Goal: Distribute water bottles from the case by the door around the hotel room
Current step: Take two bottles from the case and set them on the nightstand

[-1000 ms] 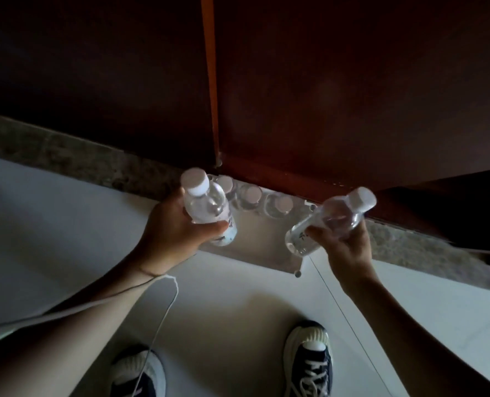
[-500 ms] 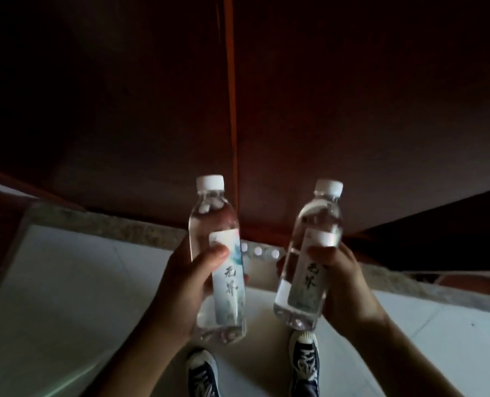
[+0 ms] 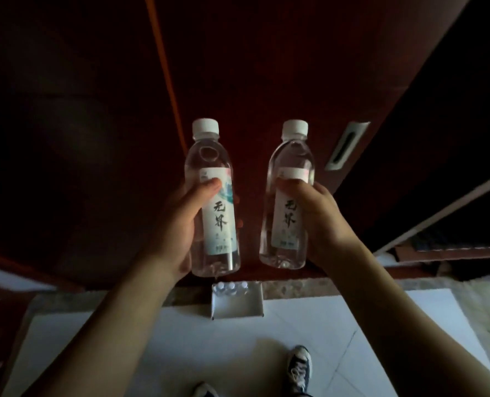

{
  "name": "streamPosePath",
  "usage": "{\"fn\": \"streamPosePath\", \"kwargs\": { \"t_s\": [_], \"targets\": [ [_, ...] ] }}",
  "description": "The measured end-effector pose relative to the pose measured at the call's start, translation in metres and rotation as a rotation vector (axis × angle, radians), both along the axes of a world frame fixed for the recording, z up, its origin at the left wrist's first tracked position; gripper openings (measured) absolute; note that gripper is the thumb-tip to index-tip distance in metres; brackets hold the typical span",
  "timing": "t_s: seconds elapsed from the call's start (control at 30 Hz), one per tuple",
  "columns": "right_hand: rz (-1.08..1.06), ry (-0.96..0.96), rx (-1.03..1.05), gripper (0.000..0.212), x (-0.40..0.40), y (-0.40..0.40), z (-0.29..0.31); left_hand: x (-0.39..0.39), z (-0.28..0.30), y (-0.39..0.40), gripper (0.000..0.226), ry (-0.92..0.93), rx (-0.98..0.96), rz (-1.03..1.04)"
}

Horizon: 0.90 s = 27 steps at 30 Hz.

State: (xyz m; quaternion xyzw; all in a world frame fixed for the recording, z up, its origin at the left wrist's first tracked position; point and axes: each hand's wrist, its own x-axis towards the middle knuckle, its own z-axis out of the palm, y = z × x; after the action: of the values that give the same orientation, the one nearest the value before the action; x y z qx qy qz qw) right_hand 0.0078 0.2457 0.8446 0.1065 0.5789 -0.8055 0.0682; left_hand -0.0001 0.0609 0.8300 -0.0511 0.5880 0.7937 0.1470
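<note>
Clear bottles (image 3: 211, 202) (image 3: 288, 202), each gripped by a hand (image 3: 177, 222) (image 3: 315, 222), now raised higher above case (image 3: 236, 303).

Two clear, glossy plastic bottles up front, the left bottle (image 3: 212, 202) and the right bottle (image 3: 288, 202), each with a matt white screw cap and a smooth paper-like label printed in dark brush characters. Behind them the door (image 3: 266, 67) looks like dark reddish wood with a low sheen, carrying a dull metal latch plate (image 3: 347, 146). Below, the floor (image 3: 152, 339) shows smooth pale tile, edged by a speckled stone-look threshold (image 3: 309, 287), and the case (image 3: 238, 303) looks thin, white and matt.
</note>
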Motion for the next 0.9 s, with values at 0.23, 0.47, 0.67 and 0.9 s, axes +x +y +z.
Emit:
{"fn": "streamPosePath", "kwargs": {
  "t_s": [0.23,0.47,0.67,0.9],
  "targets": [
    [-0.231,0.155,0.042,0.015,0.061,0.094,0.066,0.014,0.072,0.097,0.063,0.184,0.002,-0.245],
    [-0.502,0.245,0.123,0.037,0.133,0.236,0.107,0.041,0.112,0.262,0.058,0.226,0.085,-0.515],
    [-0.688,0.247,0.174,0.043,0.188,0.349,0.12,0.061,0.118,0.4,0.068,0.293,0.102,-0.724],
    [-0.881,0.21,0.155,0.047,0.201,0.448,0.12,0.039,0.117,0.528,0.077,0.219,0.18,-0.946]
  ]
}}
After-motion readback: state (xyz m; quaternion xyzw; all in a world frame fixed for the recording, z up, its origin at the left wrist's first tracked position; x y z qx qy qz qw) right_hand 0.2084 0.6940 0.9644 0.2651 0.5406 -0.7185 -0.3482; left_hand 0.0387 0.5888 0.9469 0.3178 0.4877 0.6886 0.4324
